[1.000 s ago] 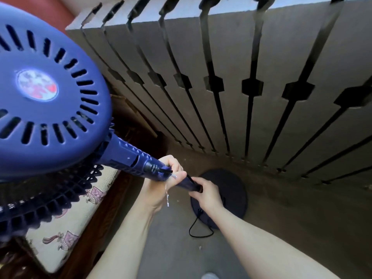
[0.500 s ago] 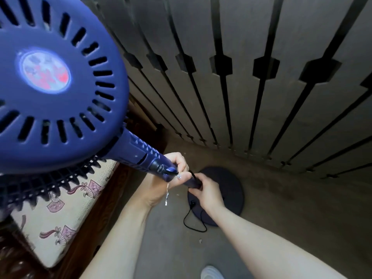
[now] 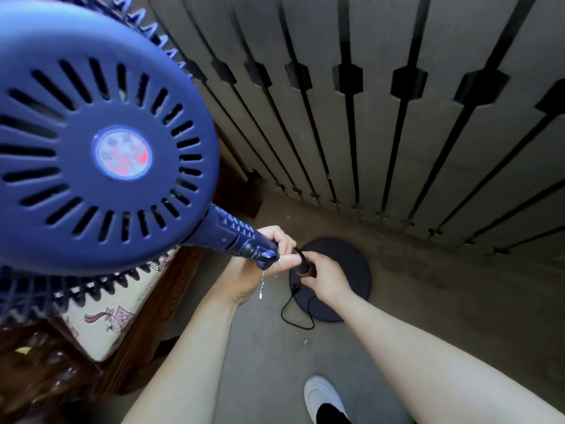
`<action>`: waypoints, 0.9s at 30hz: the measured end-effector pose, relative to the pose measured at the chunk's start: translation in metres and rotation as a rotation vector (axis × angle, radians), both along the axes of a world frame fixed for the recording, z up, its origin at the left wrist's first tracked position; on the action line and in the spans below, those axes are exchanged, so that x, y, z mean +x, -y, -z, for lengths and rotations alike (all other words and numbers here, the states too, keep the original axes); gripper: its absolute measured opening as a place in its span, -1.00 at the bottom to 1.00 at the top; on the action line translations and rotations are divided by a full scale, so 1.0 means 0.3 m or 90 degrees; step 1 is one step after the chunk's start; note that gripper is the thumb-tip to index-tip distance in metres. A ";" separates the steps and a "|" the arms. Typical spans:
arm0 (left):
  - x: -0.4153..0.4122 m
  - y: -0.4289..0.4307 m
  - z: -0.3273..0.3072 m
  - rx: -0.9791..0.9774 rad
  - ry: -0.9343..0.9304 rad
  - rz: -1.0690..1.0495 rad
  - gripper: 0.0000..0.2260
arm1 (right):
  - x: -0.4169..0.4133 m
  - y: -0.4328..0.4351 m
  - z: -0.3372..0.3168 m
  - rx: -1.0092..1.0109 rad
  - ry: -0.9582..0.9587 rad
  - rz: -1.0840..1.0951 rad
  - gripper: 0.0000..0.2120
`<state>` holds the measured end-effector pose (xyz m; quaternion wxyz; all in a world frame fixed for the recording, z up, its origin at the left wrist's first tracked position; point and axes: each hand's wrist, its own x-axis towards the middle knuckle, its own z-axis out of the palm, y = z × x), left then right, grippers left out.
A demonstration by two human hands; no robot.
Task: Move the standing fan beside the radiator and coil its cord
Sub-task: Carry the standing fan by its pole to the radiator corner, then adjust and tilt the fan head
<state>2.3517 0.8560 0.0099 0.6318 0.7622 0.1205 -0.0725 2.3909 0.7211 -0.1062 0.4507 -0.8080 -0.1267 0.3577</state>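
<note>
The blue standing fan fills the upper left, its motor housing [image 3: 101, 157] facing me. Its neck [image 3: 235, 237] slants down to the pole [image 3: 304, 264]. My left hand [image 3: 263, 267] is closed around the pole just below the neck. My right hand [image 3: 327, 276] grips the pole a little lower. The round dark base [image 3: 345, 261] rests on the floor close to the slatted radiator cover [image 3: 382, 117]. A thin black cord [image 3: 293, 313] loops on the floor at the base's near edge; the rest of it is hidden.
A wooden seat [image 3: 146, 325] with a patterned cushion [image 3: 119, 319] stands at the lower left, under the fan head. My foot in a white shoe [image 3: 324, 396] stands on the grey floor [image 3: 269, 362] near the bottom edge.
The fan head has shifted right and lower in view and appears larger. Both hands keep their hold on the pole. My shoe has come into view at the bottom.
</note>
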 end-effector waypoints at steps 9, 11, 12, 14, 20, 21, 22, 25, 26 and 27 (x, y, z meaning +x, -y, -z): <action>-0.060 0.094 -0.113 0.010 -0.076 -0.229 -0.48 | 0.064 0.157 -0.270 -0.039 0.070 -0.057 -0.45; -0.086 0.128 -0.151 0.020 -0.081 -0.274 -0.50 | 0.073 0.192 -0.330 -0.055 0.039 -0.083 -0.49; -0.100 0.143 -0.176 0.017 -0.081 -0.302 -0.53 | 0.074 0.206 -0.363 -0.060 0.021 -0.094 -0.51; -0.131 0.164 -0.221 0.009 -0.097 -0.362 -0.48 | 0.069 0.226 -0.421 -0.049 -0.006 -0.094 -0.54; -0.251 0.172 -0.426 0.051 -0.102 -0.448 -0.43 | 0.075 0.212 -0.673 0.045 -0.019 -0.019 -0.69; -0.266 0.177 -0.456 0.072 -0.092 -0.447 -0.46 | 0.076 0.205 -0.706 0.056 -0.023 -0.013 -0.70; -0.278 0.182 -0.486 0.090 -0.084 -0.446 -0.48 | 0.078 0.196 -0.739 0.067 -0.031 -0.009 -0.72; -0.306 0.192 -0.606 0.119 -0.059 -0.437 -0.51 | 0.079 0.171 -0.858 0.098 -0.044 -0.005 -0.74; -0.319 0.202 -0.648 0.132 -0.050 -0.426 -0.52 | 0.081 0.162 -0.899 0.114 -0.048 -0.002 -0.75; -0.329 0.208 -0.684 0.152 -0.044 -0.410 -0.54 | 0.086 0.150 -0.937 0.131 -0.055 0.007 -0.77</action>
